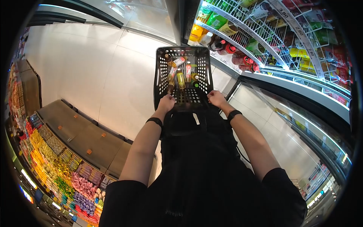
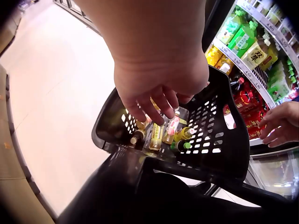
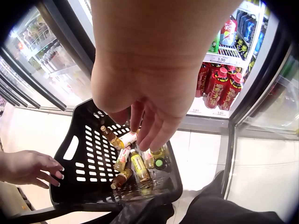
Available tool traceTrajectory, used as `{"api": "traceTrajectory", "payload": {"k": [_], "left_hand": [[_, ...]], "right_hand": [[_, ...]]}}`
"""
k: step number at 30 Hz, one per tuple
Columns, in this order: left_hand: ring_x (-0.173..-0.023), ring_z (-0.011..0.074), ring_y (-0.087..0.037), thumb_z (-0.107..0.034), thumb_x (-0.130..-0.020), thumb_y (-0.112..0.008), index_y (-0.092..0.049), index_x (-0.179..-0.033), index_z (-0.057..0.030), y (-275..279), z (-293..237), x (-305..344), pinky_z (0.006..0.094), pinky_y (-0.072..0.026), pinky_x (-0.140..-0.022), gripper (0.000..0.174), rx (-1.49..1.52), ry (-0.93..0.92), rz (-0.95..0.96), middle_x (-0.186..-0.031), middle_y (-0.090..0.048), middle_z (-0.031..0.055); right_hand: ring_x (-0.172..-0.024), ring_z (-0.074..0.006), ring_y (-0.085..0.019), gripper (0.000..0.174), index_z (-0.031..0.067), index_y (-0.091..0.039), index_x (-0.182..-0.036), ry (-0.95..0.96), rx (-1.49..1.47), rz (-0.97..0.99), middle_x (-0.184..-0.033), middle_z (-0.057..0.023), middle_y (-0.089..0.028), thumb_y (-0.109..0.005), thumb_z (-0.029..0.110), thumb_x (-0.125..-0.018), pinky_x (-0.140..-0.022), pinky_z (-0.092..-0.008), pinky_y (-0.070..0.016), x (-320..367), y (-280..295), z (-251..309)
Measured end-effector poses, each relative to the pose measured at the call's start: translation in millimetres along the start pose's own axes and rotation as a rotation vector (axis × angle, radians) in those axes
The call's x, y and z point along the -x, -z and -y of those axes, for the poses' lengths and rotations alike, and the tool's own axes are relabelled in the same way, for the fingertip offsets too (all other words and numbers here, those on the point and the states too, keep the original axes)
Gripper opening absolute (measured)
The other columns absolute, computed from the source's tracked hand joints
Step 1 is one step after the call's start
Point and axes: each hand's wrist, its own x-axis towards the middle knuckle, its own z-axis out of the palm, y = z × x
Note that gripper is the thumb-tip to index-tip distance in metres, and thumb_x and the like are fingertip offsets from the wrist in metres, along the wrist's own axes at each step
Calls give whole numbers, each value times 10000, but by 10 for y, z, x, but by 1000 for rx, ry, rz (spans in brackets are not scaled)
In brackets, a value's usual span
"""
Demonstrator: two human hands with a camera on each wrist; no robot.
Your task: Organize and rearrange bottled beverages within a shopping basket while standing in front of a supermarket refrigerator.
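Note:
A black perforated shopping basket [image 1: 183, 49] stands before the person with several small drink bottles inside. Among them are a yellow-labelled bottle [image 3: 139, 166], a pink-and-white-labelled bottle [image 1: 188, 72], a brown bottle [image 3: 122, 178] and one with a green cap [image 3: 160, 163]. The left hand [image 1: 166, 103] hovers at the basket's near left side, fingers loosely bent and nothing in them. At the near right side is the right hand [image 1: 216, 98], its fingers also relaxed and holding nothing. Both wrists wear black bands.
A lit drinks fridge [image 1: 261, 41] with price strips stands at right, red bottles [image 3: 219, 88] on its lower shelf. Its glass door [image 1: 280, 128] stands open. Colourful packaged goods [image 1: 64, 162] fill a display at left, with a brown ledge [image 1: 83, 132] along it.

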Motion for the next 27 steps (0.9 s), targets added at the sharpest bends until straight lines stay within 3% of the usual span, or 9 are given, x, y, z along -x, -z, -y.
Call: {"api": "traceTrajectory", "payload": {"k": [7, 9, 12, 14, 16, 20, 22, 25, 27], "left_hand": [[-1102, 397, -663, -275, -917, -568, -702, -1138, -72, -305, -188, -568, 442, -523, -974, 329, -152, -5, 186, -1127, -719, 206], [-1108, 400, -660, -283, -923, -556, -697, -1157, -75, -430, -53, -761, 447, -521, -980, 343, -247, 1, 244, -1142, -715, 209], [-1166, 399, -634, -314, -942, -544, -685, -1204, -68, -575, 132, -1089, 447, -509, -1009, 386, -275, 115, 252, -1188, -693, 236], [-1185, 392, -629, -308, -961, -525, -678, -1229, -60, -763, 246, -1392, 447, -505, -1015, 396, -282, 170, 255, -1212, -682, 248], [-1195, 379, -630, -315, -970, -519, -672, -1237, -41, -961, 333, -1704, 432, -502, -1019, 412, -247, 228, 321, -1238, -676, 238], [-1191, 380, -629, -313, -961, -530, -686, -1224, -54, -1539, 613, -2369, 434, -499, -1018, 400, -197, 250, 363, -1244, -674, 231], [-1191, 385, -628, -309, -957, -536, -690, -1219, -60, -1816, 740, -2691, 437, -498, -1018, 393, -159, 267, 397, -1246, -673, 230], [-1198, 386, -626, -317, -949, -563, -661, -1273, -77, -2160, 783, -2901, 430, -496, -1011, 415, -275, 133, 510, -1254, -676, 214], [-1216, 382, -620, -317, -928, -595, -616, -1339, -80, -2320, 699, -2947, 419, -488, -1018, 474, -81, 109, 337, -1263, -679, 206]], "right_hand": [[-901, -378, -723, 245, 34, -738, -929, -8, -48, -117, -921, -205, -742, -672, 255, -844, -866, -437, -556, -731, -868, -35], [-782, -220, -744, 213, -13, -674, -1009, -141, -239, -68, -835, -124, -725, -634, 181, -931, -694, -337, -596, -1154, -1307, -303], [-807, -243, -739, 228, -8, -642, -1072, -443, -544, -70, -929, -137, -712, -632, 174, -936, -685, -356, -603, -1354, -1371, -69], [-806, -249, -728, 275, -7, -619, -1138, -521, -650, -62, -1024, -149, -695, -621, 176, -932, -682, -373, -611, -1768, -1629, -317], [-989, -382, -713, 460, -40, -553, -1212, -641, -777, -189, -1145, -267, -688, -678, 214, -850, -801, -450, -595, -2061, -1802, -474], [-1114, -420, -667, 596, -68, -443, -1313, -788, -689, -248, -1291, -319, -603, -665, 255, -864, -949, -493, -546, -2522, -1961, -683], [-1228, -449, -598, 658, -90, -381, -1345, -874, -708, -221, -1322, -344, -573, -620, 320, -889, -1063, -515, -464, -2690, -1941, -700], [-1244, -468, -581, 664, -78, -363, -1348, -909, -668, -227, -1355, -341, -550, -573, 389, -926, -1077, -518, -450, -2923, -2020, -725], [-1241, -479, -579, 659, -75, -356, -1348, -914, -600, -253, -1357, -341, -548, -557, 401, -940, -1076, -526, -448, -3046, -2051, -706]]}}
